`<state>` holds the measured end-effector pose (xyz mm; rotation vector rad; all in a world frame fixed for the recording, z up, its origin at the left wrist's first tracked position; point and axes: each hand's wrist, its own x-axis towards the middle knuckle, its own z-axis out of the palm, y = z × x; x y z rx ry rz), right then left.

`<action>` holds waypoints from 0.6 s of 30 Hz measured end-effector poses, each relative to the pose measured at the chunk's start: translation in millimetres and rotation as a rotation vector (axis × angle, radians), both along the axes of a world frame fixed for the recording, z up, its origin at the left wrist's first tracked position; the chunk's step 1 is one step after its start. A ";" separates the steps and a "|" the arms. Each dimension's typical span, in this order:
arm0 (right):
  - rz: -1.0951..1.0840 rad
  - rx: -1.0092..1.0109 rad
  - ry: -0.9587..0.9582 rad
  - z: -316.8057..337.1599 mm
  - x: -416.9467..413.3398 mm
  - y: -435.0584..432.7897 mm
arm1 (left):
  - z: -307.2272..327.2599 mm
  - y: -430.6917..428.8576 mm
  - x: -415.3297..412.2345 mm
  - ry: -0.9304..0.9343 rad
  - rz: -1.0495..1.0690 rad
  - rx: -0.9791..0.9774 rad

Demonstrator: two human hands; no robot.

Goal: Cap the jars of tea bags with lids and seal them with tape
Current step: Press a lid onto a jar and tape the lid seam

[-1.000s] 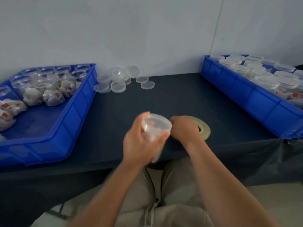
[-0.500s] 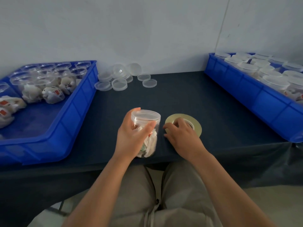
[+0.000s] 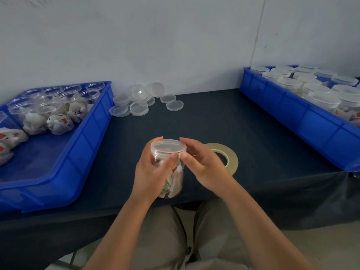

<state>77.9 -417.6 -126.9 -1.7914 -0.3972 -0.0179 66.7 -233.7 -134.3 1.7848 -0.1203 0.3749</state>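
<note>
Left: blue bin (image 3: 58, 172) on the table (image 3: 233, 123), holding open jars (image 3: 48, 112) of tea bags, bunched at its far end.

Just right of the bin, by the wall: loose lids (image 3: 139, 108) in a small pile, some overlapping.

Centre, at the table's near edge: the jar (image 3: 173, 180), upright, with tea bags inside. I cannot tell whether its base rests on the table. Left hand (image 3: 153, 172) grips the jar body, fingers curled round the far side and thumb across the near side just under the rim. The lid (image 3: 168, 148) sits on the jar mouth. Right hand (image 3: 204, 166) pinches the lid's right edge between thumb and forefinger.

Behind the right hand: the tape roll (image 3: 231, 158), flat on the table and partly hidden.

Right: a second blue bin (image 3: 292, 117) filled with capped jars (image 3: 323, 98).
</note>
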 end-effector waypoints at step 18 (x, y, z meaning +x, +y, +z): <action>0.074 0.519 0.245 -19.7 4.2 28.1 | -0.1 11.3 6.0 0.003 -0.041 0.001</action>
